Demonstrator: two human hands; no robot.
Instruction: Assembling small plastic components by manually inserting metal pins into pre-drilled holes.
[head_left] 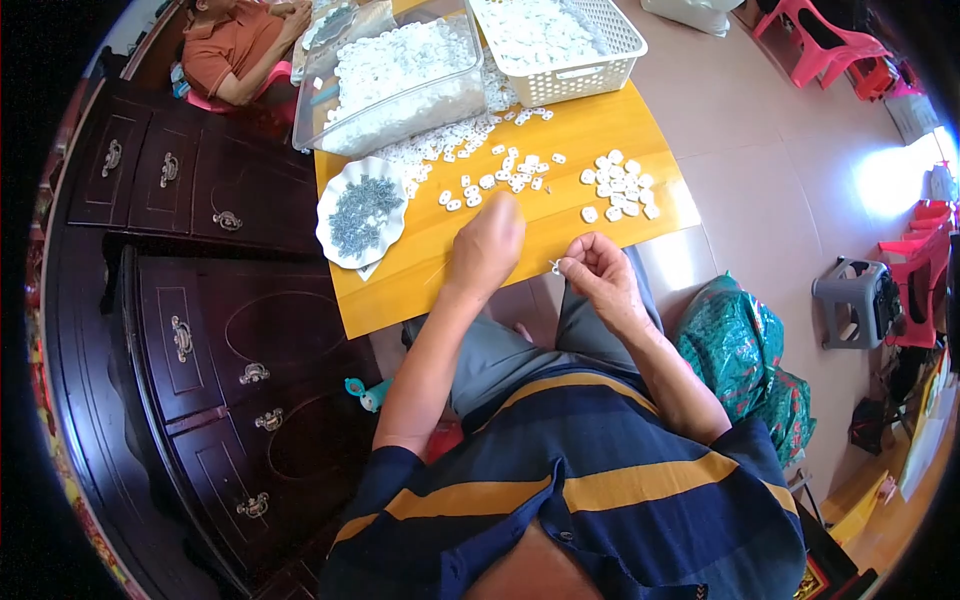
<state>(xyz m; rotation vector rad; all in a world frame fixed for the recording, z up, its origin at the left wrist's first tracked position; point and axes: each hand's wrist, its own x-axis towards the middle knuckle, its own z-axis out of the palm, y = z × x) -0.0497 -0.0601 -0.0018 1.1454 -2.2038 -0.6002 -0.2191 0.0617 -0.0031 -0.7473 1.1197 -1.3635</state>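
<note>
Over the front of the yellow table (420, 290), my left hand (488, 242) is smeared by motion and its fingers are hidden. My right hand (606, 275) is at the table's front edge, thumb and fingers pinching a small white piece (555, 266) whose exact kind is too small to make out. Beyond my left hand lie scattered small white plastic pieces with two dark holes (520, 181). A separate cluster of white pieces (618, 186) rests beyond my right hand. To the left is a white scalloped dish (346, 174) full of small grey metal parts (362, 217).
At the table's far side stand a clear plastic bin (390, 112) and a white perforated basket (590, 76), both heaped with white pieces. Dark wooden drawers (210, 350) flank the left. A green bag (730, 335) sits on the floor at right. Another person (230, 50) sits far left.
</note>
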